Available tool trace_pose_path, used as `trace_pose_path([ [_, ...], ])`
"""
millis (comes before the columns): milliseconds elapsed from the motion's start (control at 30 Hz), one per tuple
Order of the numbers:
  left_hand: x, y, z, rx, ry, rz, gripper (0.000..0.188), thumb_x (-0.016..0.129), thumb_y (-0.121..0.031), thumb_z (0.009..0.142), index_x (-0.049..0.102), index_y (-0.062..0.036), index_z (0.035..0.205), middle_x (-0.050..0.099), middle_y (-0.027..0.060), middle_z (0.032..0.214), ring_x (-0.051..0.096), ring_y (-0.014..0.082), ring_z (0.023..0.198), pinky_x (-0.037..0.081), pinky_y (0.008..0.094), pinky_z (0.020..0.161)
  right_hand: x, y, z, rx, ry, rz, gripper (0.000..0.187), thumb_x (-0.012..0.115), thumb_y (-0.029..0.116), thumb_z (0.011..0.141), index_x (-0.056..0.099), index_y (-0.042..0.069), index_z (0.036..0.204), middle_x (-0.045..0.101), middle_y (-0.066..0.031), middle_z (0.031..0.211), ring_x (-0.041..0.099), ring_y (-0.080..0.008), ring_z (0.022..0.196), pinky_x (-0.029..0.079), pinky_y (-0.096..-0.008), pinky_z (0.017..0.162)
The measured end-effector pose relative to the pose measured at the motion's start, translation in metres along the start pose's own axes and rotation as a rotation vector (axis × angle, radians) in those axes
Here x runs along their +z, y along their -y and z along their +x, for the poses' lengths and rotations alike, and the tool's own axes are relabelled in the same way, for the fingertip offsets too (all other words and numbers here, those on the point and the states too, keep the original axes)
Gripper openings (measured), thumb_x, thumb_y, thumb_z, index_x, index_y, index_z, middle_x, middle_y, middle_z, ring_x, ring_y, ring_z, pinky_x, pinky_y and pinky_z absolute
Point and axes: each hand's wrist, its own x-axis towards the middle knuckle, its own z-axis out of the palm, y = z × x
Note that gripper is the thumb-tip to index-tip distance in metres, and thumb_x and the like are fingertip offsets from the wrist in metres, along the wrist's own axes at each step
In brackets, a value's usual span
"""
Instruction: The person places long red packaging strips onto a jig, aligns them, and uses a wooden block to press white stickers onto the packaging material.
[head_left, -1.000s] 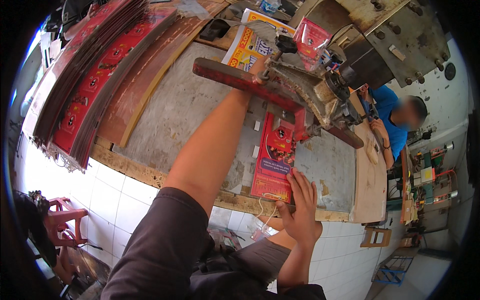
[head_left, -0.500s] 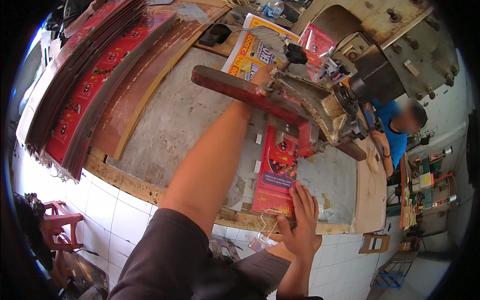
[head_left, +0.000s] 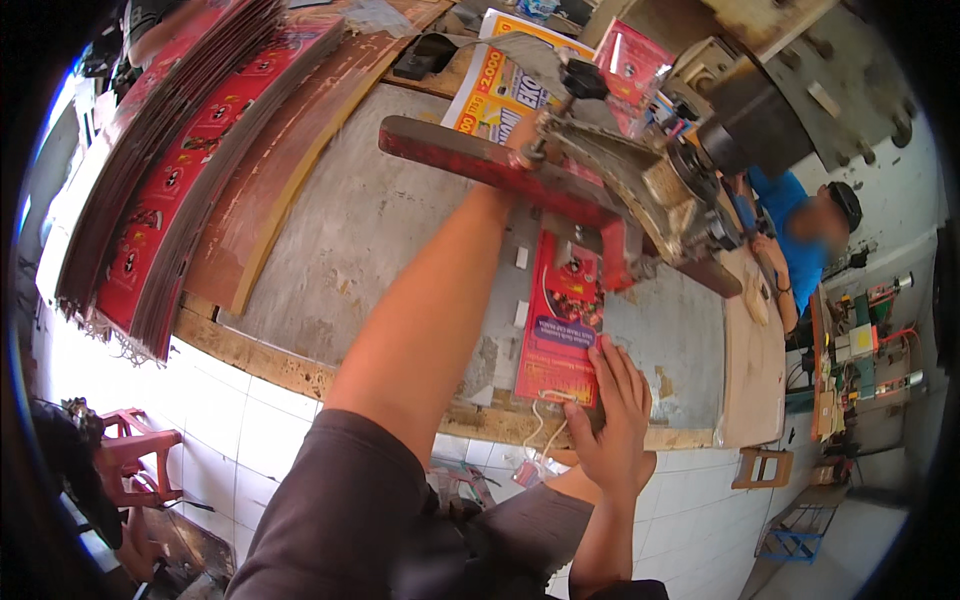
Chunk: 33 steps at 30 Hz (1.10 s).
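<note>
A flat red printed paper bag [head_left: 563, 330] with a white cord [head_left: 540, 425] at its near end lies under the machine's red bar [head_left: 500, 175]. My right hand [head_left: 615, 420] rests along the bag's lower right edge, fingers stretched and thumb spread toward the cord. Beneath the bar reaches my left forearm; only a bit of my left hand [head_left: 523, 132] shows beyond it, and its fingers are hidden. Two small white blocks [head_left: 521, 314] sit on the grey tabletop along the bag's left side.
Tall stacks of red printed sheets [head_left: 190, 150] stand at the left on a wooden board [head_left: 262, 180]. A yellow printed sheet [head_left: 480, 95] and a transparent red pack [head_left: 632, 65] lie at the back. A person in blue [head_left: 795, 240] is at the right, beyond the machine arm [head_left: 640, 180].
The view has shifted slightly, moving the scene within the picture. My right hand stays at the bag's edge, and my left arm still reaches under the bar.
</note>
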Motion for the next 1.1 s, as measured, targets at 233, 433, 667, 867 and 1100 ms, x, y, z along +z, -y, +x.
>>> trace_pose_path([
  [233,-0.026,-0.021,-0.034,0.226,-0.133,0.622,0.046,0.069,-0.03,0.097,0.066,-0.0064,0.136,0.073,0.017,0.132,0.068,0.0362,0.123,0.052,0.0458,0.109,-0.003,-0.004,-0.002,-0.018,-0.076,-0.021,0.069,0.073,0.04,0.1,0.058,0.009,0.16,0.053,-0.0121,0.17,0.046,-0.0349,0.157,0.027,-0.0578,0.131],
  [433,-0.082,-0.106,-0.086,-0.001,0.425,1.231,0.042,0.056,-0.02,0.103,0.065,-0.0065,0.142,0.066,0.0241,0.145,0.056,0.0428,0.145,0.047,0.0498,0.119,0.012,-0.017,-0.006,-0.048,-0.138,-0.021,0.066,0.068,0.043,0.105,0.057,0.007,0.16,0.052,-0.0116,0.17,0.045,-0.0347,0.157,0.028,-0.0593,0.13],
  [667,-0.122,-0.294,-0.216,-0.184,0.376,0.793,0.054,0.066,-0.026,0.107,0.059,-0.003,0.156,0.058,0.024,0.159,0.052,0.0434,0.15,0.041,0.049,0.126,0.012,-0.019,-0.012,-0.068,-0.159,-0.022,0.067,0.067,0.045,0.105,0.056,0.007,0.16,0.05,-0.0113,0.172,0.043,-0.0319,0.16,0.027,-0.0576,0.133],
  [867,-0.08,-0.341,-0.276,0.063,0.3,0.698,0.056,0.077,-0.022,0.098,0.064,-0.0071,0.15,0.062,0.0153,0.156,0.054,0.0391,0.149,0.04,0.0542,0.125,0.016,-0.017,-0.013,-0.104,-0.194,-0.013,0.065,0.068,0.046,0.105,0.061,0.006,0.156,0.054,-0.0111,0.169,0.046,-0.032,0.159,0.03,-0.0591,0.131],
  [1100,-0.07,-0.339,-0.284,0.148,0.354,0.828,0.053,0.08,-0.033,0.097,0.071,-0.014,0.145,0.065,0.0088,0.156,0.055,0.0346,0.15,0.038,0.0548,0.126,0.018,-0.024,-0.016,-0.128,-0.205,0.006,0.064,0.071,0.045,0.104,0.062,0.007,0.155,0.055,-0.0104,0.168,0.046,-0.0315,0.159,0.03,-0.0594,0.132],
])
